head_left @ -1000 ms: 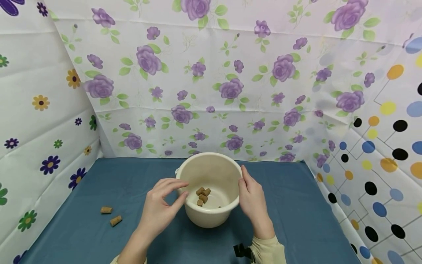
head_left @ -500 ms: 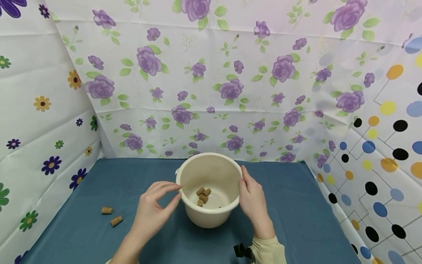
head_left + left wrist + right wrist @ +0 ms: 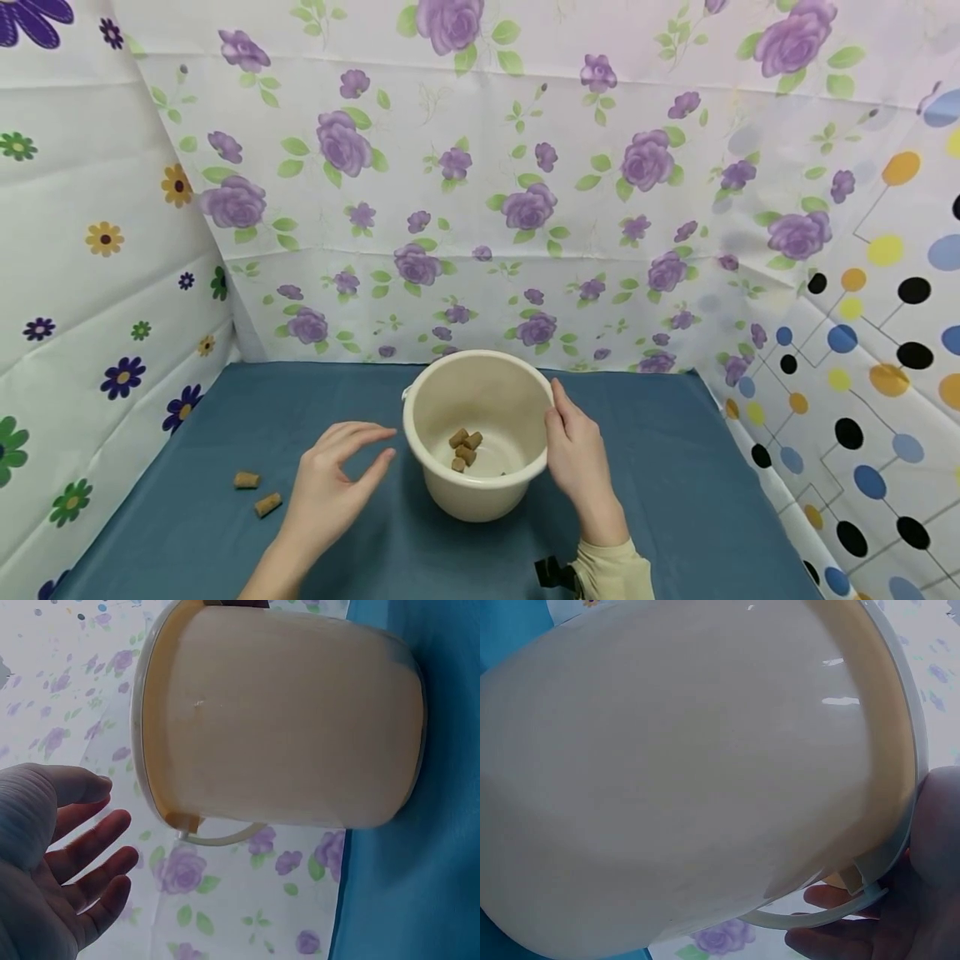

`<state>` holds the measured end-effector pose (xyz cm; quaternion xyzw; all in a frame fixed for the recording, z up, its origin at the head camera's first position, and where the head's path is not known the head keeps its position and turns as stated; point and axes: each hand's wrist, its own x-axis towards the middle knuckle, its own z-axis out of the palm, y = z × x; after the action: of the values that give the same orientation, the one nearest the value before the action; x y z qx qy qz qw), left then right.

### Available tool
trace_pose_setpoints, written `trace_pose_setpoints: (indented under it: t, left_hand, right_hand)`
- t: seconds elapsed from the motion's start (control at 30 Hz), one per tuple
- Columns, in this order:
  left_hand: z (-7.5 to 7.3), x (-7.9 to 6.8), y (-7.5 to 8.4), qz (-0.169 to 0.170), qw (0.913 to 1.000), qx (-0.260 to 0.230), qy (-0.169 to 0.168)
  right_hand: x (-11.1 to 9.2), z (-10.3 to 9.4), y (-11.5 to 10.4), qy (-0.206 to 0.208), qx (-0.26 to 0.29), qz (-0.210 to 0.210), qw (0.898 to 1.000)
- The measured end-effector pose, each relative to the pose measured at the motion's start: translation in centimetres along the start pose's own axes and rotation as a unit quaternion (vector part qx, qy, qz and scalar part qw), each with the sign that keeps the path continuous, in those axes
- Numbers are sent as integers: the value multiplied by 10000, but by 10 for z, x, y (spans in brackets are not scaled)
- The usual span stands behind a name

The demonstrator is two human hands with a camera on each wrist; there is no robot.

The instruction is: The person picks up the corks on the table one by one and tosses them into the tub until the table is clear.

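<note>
A cream plastic bucket [image 3: 476,502] is on the blue cloth, its mouth facing up toward the head camera. Inside it lie several brown corks [image 3: 465,455]. My right hand [image 3: 581,454] grips the bucket's right rim, thumb in front; in the right wrist view its fingers [image 3: 832,941] reach behind the thin bail handle [image 3: 802,921]. Just left of the bucket, my left hand [image 3: 330,483] hovers with loosely bent fingers and holds nothing. The left wrist view shows a gap between this hand [image 3: 71,862] and the bucket's rim [image 3: 140,727].
Left of my left hand, one cork [image 3: 246,480] and a second cork [image 3: 267,505] lie on the blue cloth [image 3: 675,492]. Flower-printed sheets [image 3: 480,208] rise at the back and left, and a dotted sheet [image 3: 862,433] stands along the right.
My left hand has drawn back leftward from over the bucket's rim, its thumb and fingers apart. The right hand keeps its grip, and the bucket and corks have stayed in place.
</note>
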<state>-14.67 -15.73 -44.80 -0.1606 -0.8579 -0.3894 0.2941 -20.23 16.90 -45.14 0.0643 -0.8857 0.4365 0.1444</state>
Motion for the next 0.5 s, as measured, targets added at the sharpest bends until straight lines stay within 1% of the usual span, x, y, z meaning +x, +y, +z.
trace_pose_setpoints:
  t: [0.3,0.5]
  left_hand:
    - [-4,-4,-6,10,9999,99,32]
    - [-9,-8,-12,-52,9998,191,33]
  right_hand:
    - [1,0,1,0,4,17,10000]
    - [1,0,2,-36,0,7,10000]
